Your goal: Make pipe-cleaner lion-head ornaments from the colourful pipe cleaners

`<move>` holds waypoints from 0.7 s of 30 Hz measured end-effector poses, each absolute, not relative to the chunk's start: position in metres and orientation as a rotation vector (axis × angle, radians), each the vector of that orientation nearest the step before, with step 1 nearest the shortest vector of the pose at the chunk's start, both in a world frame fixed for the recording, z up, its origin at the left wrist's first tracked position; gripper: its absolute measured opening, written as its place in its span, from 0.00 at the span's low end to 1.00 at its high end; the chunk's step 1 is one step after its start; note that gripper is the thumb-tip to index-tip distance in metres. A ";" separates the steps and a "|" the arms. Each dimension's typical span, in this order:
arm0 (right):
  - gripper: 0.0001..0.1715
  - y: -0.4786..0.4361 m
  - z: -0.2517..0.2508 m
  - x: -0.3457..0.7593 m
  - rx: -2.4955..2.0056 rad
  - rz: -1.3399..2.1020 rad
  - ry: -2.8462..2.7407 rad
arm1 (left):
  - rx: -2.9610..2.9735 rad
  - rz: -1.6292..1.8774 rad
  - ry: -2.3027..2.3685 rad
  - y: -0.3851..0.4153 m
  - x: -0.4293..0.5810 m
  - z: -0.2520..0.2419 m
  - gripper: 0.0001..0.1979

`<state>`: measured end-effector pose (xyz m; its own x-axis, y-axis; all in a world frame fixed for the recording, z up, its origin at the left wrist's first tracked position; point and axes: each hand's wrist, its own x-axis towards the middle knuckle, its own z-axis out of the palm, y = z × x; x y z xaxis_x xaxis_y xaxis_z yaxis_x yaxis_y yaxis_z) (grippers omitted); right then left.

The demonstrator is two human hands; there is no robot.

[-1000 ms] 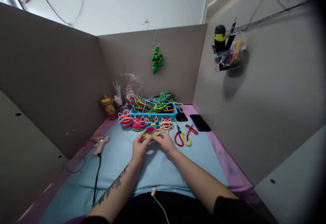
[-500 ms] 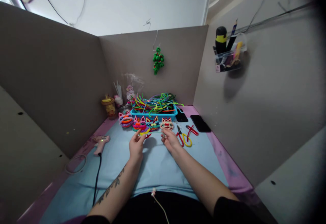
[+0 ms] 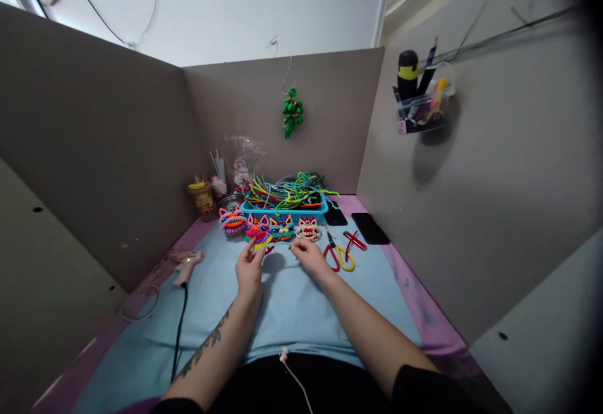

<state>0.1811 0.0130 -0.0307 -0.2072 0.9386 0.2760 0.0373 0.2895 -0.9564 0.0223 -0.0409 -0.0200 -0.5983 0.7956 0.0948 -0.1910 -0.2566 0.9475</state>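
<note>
Pink glue gun (image 3: pixel 188 267) lies at the L edge of the blue cloth (image 3: pixel 301 313), black cord (image 3: pixel 178 332) running to the near side, as I follow the bench remotely via head cam. Next R and farther back: tan cup (image 3: pixel 203 201) w/ yellowish lid, then a lilac-and-orange animal head (image 3: pixel 232 222), first of a row of four. Wearer's L hand (image 3: pixel 249 268) is closed in a pinch on a multicolored fuzzy piece (image 3: pixel 263 245), purple, yellow & some red, held up ctr of the bench just in front of the pink animal head (image 3: pixel 257 227); finer detail too small for me to read. From it a pale-green strand (image 3: pixel 280 243) spans the gap to R hand (image 3: pixel 308 257), fingertips narrowed on its far end. Behind: bright-blue tray (image 3: pixel 311 212) heaped w/ mixed-color fuzzy stems (image 3: pixel 287 191); above, green ornament (image 3: pixel 293 112) hangs vs. the back panel. Just R of R hand, scissors (image 3: pixel 332 256) w/ one red, one yellow handle, blades pointing away; near them a small red tool (image 3: pixel 357 240), type unclear to me. Far R on the bench: black phone (image 3: pixel 370 228), lying flat.
</note>
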 end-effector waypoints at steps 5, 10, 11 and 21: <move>0.06 0.013 -0.031 0.182 -1.008 0.838 -1.633 | 0.795 1.911 1.333 -0.042 0.023 -0.019 0.37; 0.07 0.005 -0.023 0.180 -1.011 0.788 -1.708 | 0.781 1.886 1.340 -0.045 0.027 -0.013 0.38; 0.07 0.003 -0.021 0.180 -1.001 0.773 -1.715 | 0.782 1.882 1.342 -0.045 0.028 -0.012 0.38; 0.04 0.000 -0.017 0.180 -0.929 0.837 -1.576 | 0.878 1.802 1.335 -0.042 0.028 -0.019 0.35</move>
